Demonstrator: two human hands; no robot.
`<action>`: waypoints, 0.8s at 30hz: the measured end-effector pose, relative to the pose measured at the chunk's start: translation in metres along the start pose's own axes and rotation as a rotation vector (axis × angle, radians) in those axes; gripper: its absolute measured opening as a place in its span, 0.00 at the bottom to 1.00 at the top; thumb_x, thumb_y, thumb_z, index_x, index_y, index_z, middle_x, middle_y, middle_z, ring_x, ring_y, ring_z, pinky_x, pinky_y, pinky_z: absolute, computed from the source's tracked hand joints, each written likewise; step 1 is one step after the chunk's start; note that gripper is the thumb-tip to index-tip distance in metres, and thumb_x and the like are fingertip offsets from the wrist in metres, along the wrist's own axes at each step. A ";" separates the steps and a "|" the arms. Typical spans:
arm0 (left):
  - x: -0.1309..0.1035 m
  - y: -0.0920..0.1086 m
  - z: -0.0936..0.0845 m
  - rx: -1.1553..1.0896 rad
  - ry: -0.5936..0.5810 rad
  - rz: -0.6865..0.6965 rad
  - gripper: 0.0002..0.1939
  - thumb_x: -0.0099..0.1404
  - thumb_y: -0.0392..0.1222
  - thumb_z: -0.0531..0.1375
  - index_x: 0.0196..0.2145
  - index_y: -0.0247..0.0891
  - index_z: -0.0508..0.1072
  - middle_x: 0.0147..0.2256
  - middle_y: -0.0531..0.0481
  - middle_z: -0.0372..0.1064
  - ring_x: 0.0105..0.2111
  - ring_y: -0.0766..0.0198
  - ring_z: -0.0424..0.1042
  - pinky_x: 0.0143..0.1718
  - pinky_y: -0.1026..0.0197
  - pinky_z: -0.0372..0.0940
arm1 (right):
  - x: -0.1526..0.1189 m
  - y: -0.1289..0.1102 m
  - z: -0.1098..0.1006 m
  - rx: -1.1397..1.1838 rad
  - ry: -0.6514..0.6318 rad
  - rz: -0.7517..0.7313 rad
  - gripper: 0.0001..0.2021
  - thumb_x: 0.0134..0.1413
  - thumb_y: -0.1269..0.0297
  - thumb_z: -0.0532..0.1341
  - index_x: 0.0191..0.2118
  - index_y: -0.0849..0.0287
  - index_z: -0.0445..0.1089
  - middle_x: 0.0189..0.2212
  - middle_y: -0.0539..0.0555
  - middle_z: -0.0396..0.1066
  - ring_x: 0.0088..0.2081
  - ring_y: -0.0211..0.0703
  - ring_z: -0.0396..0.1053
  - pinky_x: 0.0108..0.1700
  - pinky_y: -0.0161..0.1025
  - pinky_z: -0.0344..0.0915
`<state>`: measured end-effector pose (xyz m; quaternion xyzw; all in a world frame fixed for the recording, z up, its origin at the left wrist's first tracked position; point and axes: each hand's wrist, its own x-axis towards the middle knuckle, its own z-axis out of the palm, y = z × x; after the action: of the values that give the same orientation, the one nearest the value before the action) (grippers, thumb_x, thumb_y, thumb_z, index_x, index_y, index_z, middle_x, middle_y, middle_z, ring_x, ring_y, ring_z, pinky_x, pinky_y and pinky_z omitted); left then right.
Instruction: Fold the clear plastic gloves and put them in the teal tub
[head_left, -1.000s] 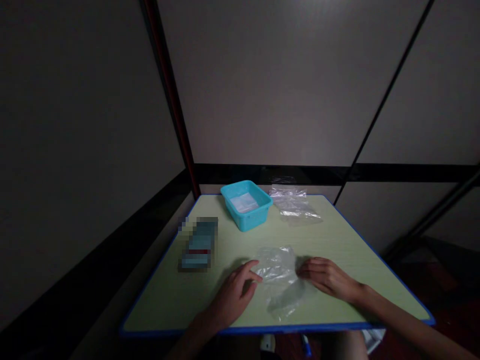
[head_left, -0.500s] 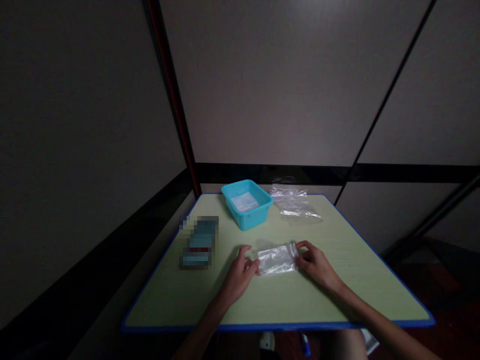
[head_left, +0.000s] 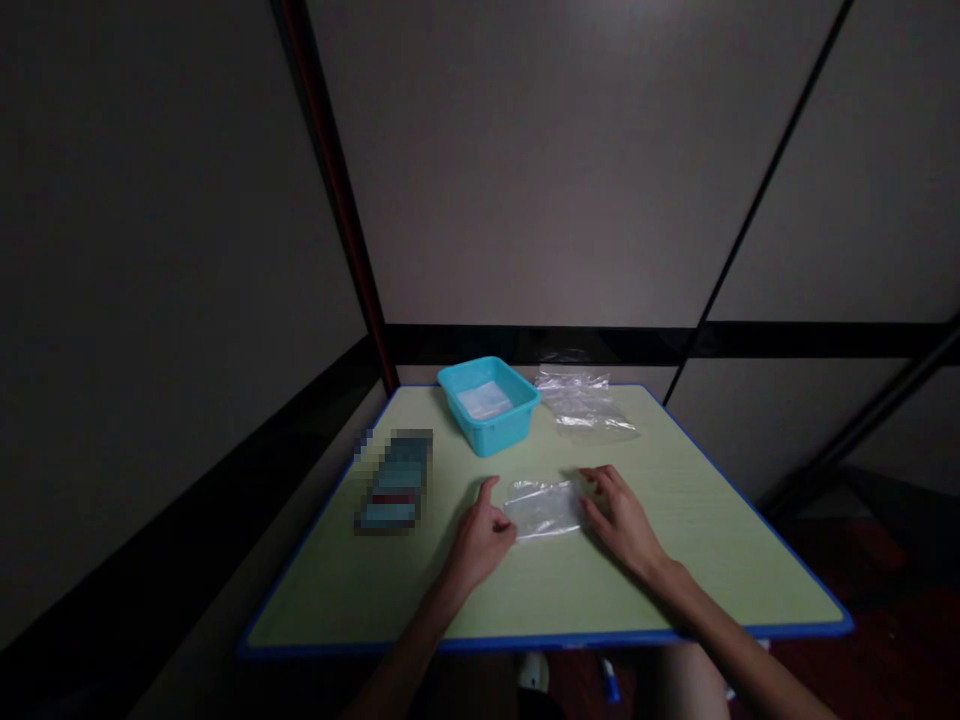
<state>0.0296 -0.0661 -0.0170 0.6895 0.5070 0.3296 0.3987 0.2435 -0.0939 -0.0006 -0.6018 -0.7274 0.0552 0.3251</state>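
A small clear plastic bag (head_left: 546, 508) lies nearly flat on the table in front of me, its surface creased and shiny. At its left end is my left hand (head_left: 484, 535), index finger raised while the thumb and a curled finger pinch the near corner. My right hand (head_left: 619, 515) is at the bag's right end, thumb and fingers spread apart over that edge; whether the fingertips press on the plastic is hard to see.
Behind the bag stands a turquoise plastic basket (head_left: 501, 436) with a whitish flat item inside. More clear plastic bags (head_left: 585, 405) lie at the back right. A pixelated dark flat object (head_left: 397, 480) is on the left. The pale green table (head_left: 360, 610) has a blue edge.
The bag lies flatter and smoother than before. My right hand's fingers have spread and shifted slightly away from me; my left hand stays at the left end. The view has shifted slightly.
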 end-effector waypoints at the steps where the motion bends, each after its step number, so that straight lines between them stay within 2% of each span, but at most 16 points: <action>1: -0.001 0.002 -0.001 0.028 0.015 0.015 0.32 0.50 0.29 0.54 0.53 0.31 0.49 0.20 0.58 0.64 0.23 0.67 0.67 0.29 0.65 0.61 | 0.000 -0.003 -0.001 -0.057 -0.036 -0.074 0.19 0.52 0.64 0.49 0.49 0.64 0.58 0.46 0.62 0.62 0.46 0.46 0.62 0.47 0.43 0.59; 3: -0.004 0.011 -0.002 0.154 0.107 0.074 0.31 0.52 0.34 0.55 0.53 0.31 0.50 0.24 0.55 0.66 0.27 0.64 0.68 0.34 0.61 0.62 | 0.001 -0.007 -0.001 -0.186 -0.138 -0.183 0.24 0.53 0.63 0.48 0.56 0.64 0.51 0.55 0.62 0.53 0.55 0.48 0.51 0.54 0.47 0.50; 5: -0.007 0.027 -0.001 0.352 0.238 0.175 0.30 0.52 0.38 0.57 0.52 0.30 0.53 0.31 0.49 0.67 0.35 0.60 0.67 0.42 0.56 0.59 | 0.001 -0.009 0.004 -0.306 -0.223 -0.236 0.26 0.55 0.63 0.45 0.59 0.65 0.44 0.59 0.61 0.45 0.58 0.48 0.43 0.56 0.51 0.43; 6: -0.007 0.036 0.001 0.431 0.253 0.240 0.29 0.53 0.38 0.56 0.52 0.30 0.55 0.36 0.44 0.67 0.40 0.57 0.65 0.45 0.54 0.57 | 0.001 -0.008 0.006 -0.349 -0.255 -0.251 0.26 0.55 0.63 0.44 0.59 0.66 0.43 0.59 0.61 0.42 0.59 0.47 0.41 0.57 0.52 0.41; 8: -0.006 0.051 0.007 0.558 0.141 0.372 0.28 0.55 0.42 0.55 0.52 0.32 0.55 0.47 0.41 0.61 0.49 0.55 0.59 0.49 0.54 0.54 | 0.001 -0.006 0.012 -0.404 -0.297 -0.274 0.26 0.56 0.64 0.43 0.60 0.67 0.42 0.59 0.61 0.40 0.59 0.46 0.38 0.57 0.52 0.39; 10: -0.001 0.057 0.016 0.653 -0.015 0.472 0.27 0.59 0.45 0.50 0.54 0.31 0.53 0.55 0.40 0.52 0.55 0.56 0.51 0.53 0.55 0.49 | 0.000 -0.002 0.018 -0.429 -0.321 -0.302 0.26 0.56 0.64 0.43 0.60 0.68 0.41 0.59 0.61 0.40 0.60 0.46 0.37 0.57 0.52 0.39; 12: 0.005 0.053 0.025 0.724 -0.140 0.496 0.28 0.62 0.48 0.45 0.56 0.28 0.51 0.57 0.39 0.46 0.57 0.57 0.44 0.55 0.56 0.45 | -0.002 0.001 0.021 -0.437 -0.329 -0.329 0.27 0.56 0.63 0.43 0.60 0.68 0.41 0.59 0.61 0.40 0.60 0.47 0.37 0.57 0.53 0.39; 15: 0.010 0.039 0.034 0.792 -0.213 0.459 0.32 0.63 0.54 0.41 0.56 0.24 0.49 0.58 0.36 0.43 0.58 0.56 0.41 0.56 0.54 0.43 | -0.003 0.004 0.023 -0.434 -0.322 -0.351 0.26 0.57 0.62 0.43 0.60 0.66 0.41 0.59 0.61 0.41 0.59 0.47 0.38 0.57 0.53 0.40; 19: 0.008 0.025 0.032 0.822 -0.171 0.469 0.36 0.62 0.58 0.40 0.56 0.24 0.49 0.58 0.35 0.41 0.58 0.54 0.39 0.56 0.53 0.43 | -0.005 0.005 0.024 -0.413 -0.316 -0.327 0.26 0.58 0.62 0.41 0.60 0.66 0.39 0.59 0.62 0.41 0.59 0.47 0.39 0.56 0.54 0.41; 24: 0.002 0.022 0.021 0.853 -0.141 0.445 0.35 0.61 0.57 0.43 0.55 0.23 0.52 0.57 0.34 0.42 0.58 0.53 0.40 0.56 0.53 0.43 | -0.005 0.002 0.022 -0.371 -0.325 -0.260 0.26 0.59 0.60 0.41 0.60 0.65 0.39 0.59 0.62 0.41 0.59 0.46 0.40 0.56 0.52 0.39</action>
<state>0.0579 -0.0725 -0.0068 0.9039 0.4086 0.1221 0.0337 0.2337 -0.0909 -0.0209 -0.5358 -0.8389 -0.0252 0.0927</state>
